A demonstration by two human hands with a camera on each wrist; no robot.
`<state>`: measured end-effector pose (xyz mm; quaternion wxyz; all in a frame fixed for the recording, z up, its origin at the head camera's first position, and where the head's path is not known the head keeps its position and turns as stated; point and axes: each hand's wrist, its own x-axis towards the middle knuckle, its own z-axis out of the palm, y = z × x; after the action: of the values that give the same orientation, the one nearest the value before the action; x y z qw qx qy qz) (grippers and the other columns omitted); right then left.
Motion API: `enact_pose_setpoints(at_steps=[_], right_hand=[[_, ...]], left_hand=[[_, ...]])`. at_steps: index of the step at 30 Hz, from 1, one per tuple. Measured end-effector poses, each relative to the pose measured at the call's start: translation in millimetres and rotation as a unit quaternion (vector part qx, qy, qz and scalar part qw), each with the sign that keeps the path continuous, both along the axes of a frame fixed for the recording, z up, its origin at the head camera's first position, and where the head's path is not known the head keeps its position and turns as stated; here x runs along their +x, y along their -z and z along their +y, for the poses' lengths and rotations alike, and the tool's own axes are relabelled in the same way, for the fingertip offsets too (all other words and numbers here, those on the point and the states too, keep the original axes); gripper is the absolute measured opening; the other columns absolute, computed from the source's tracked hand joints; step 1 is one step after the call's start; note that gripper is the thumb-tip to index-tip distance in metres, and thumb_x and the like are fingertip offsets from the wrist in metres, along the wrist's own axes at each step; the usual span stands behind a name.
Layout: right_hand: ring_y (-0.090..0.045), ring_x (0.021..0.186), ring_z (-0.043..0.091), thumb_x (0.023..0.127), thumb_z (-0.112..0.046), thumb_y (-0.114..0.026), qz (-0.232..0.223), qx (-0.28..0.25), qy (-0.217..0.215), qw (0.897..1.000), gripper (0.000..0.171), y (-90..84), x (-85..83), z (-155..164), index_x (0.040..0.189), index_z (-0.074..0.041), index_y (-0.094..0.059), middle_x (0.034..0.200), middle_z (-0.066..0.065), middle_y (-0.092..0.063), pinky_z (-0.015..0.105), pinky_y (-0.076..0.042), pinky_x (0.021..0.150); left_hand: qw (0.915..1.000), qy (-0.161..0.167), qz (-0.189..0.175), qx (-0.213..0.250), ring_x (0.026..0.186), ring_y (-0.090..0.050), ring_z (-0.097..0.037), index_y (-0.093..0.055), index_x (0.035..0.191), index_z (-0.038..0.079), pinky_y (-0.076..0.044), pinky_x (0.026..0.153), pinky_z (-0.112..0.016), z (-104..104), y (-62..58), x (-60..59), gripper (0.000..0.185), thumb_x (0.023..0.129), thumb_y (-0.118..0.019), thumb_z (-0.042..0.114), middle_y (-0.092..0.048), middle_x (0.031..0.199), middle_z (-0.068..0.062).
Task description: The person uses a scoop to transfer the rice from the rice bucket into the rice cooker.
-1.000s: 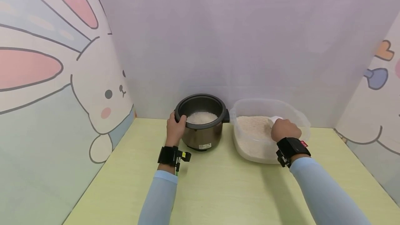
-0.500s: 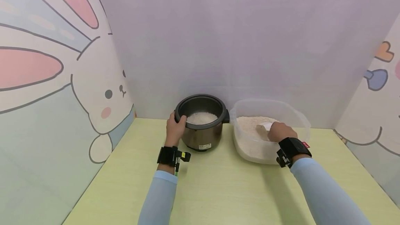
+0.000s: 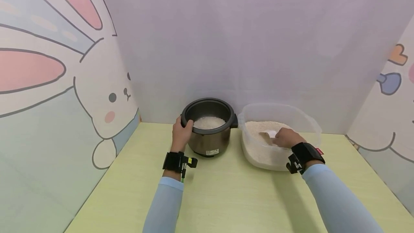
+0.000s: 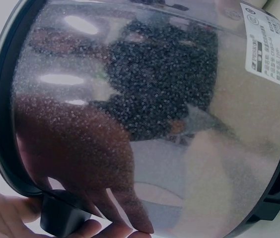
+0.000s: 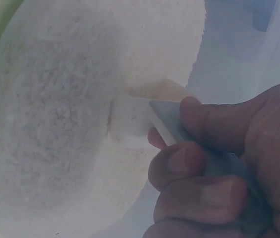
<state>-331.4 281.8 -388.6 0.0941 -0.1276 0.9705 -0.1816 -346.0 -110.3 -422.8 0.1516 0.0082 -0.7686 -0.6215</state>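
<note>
Pale green tabletop [image 3: 226,197] nearest the viewer, 2 light-blue sleeves reaching forward across it, each wrist wearing a black strap. Landmark for all places below: the rice cooker pot [image 3: 208,127], standing toward the back of the tabletop.

Left hand [image 3: 181,135] is at the pot's left side. Its grip is curled round the dark rim and the small black side handle [image 4: 63,215]; the left wrist view shows fingertips under that handle and the palm against the shiny steel wall. White rice [image 3: 209,121] lies inside the pot, well below the rim.

Right of the pot, just beside it, sits a clear plastic tub [image 3: 308,125] holding a bed of rice [image 3: 258,132]. Right hand [image 3: 286,138] is inside the tub, over the rice. Its grip pinches a small white scoop [image 5: 167,124], thumb on top and fingers curled beneath; the scoop's front edge is dug into the grains, which are heaped against it.

Handling, as a judgement: the scoop looks light, thin and stiff, smooth plastic, likely a little slippery with rice dust, so hold is best taken at its rear end, where the fingers are now, keeping the mouth level. Loose grains will spill at any tilt. The pot looks heavier and its polished wall slick; the side handle and rim are the sound places to hold it.

Behind both vessels: a lilac backdrop [image 3: 242,39], with a cartoon rabbit panel [image 3: 64,82] far left of the pot.
</note>
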Motion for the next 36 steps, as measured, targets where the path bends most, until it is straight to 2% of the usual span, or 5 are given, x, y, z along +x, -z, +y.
enact_pose_setpoints(at_steps=[8,21,28,32,36], right_hand=[[-0.02,0.054,0.01,0.101,-0.013,-0.053,-0.002,-0.007,-0.018,1.0,0.048,1.1,-0.7,-0.7,0.056,-0.02,-0.036,0.056,-0.008,-0.025,0.031,-0.029,0.06],[-0.021,0.055,0.011,0.103,-0.014,-0.054,-0.023,-0.068,-0.047,0.996,0.048,0.6,-3.2,4.7,0.059,-0.02,-0.036,0.057,-0.007,-0.025,0.031,-0.028,0.06],[-0.029,0.054,0.011,0.104,-0.014,-0.053,-0.059,-0.092,-0.039,0.993,0.042,-3.8,-1.6,4.7,0.061,-0.016,-0.049,0.057,-0.006,-0.033,0.032,-0.032,0.061],[-0.032,0.055,0.012,0.104,-0.013,-0.053,-0.072,-0.112,-0.044,0.99,0.034,-5.6,-1.2,5.1,0.072,-0.007,-0.064,0.058,-0.006,-0.035,0.033,-0.034,0.062],[-0.035,0.055,0.011,0.105,-0.014,-0.053,-0.091,-0.136,-0.043,0.986,0.03,-5.6,-2.1,7.4,0.1,0.006,-0.074,0.06,-0.005,-0.042,0.032,-0.037,0.062]], left_hand=[[1.0,0.0,-0.006,0.0,0.121,-0.05,-0.035,-0.034,0.158,0.003,-0.042,0.102,-0.049,0.2,-0.5,0.9,0.065,0.1,-0.053,0.027,-0.046,0.151,-0.022],[0.9999,0.003,-0.011,0.005,0.118,-0.05,-0.034,-0.034,0.158,0.004,-0.042,0.097,-0.047,-0.2,-2.7,1.1,0.066,0.1,-0.054,0.028,-0.046,0.149,-0.022],[0.9999,0.006,-0.007,0.006,0.112,-0.05,-0.033,-0.035,0.157,0.003,-0.041,0.091,-0.043,-0.7,-2.0,0.1,0.064,0.1,-0.054,0.026,-0.049,0.144,-0.022],[1.0,0.006,-0.007,0.004,0.108,-0.049,-0.032,-0.036,0.156,0.002,-0.04,0.087,-0.042,-0.7,-2.0,0.4,0.064,0.1,-0.054,0.026,-0.051,0.141,-0.022],[1.0,0.006,-0.007,0.004,0.111,-0.05,-0.033,-0.036,0.156,0.002,-0.04,0.089,-0.043,-0.8,-1.6,0.2,0.064,0.1,-0.054,0.026,-0.05,0.143,-0.023]])
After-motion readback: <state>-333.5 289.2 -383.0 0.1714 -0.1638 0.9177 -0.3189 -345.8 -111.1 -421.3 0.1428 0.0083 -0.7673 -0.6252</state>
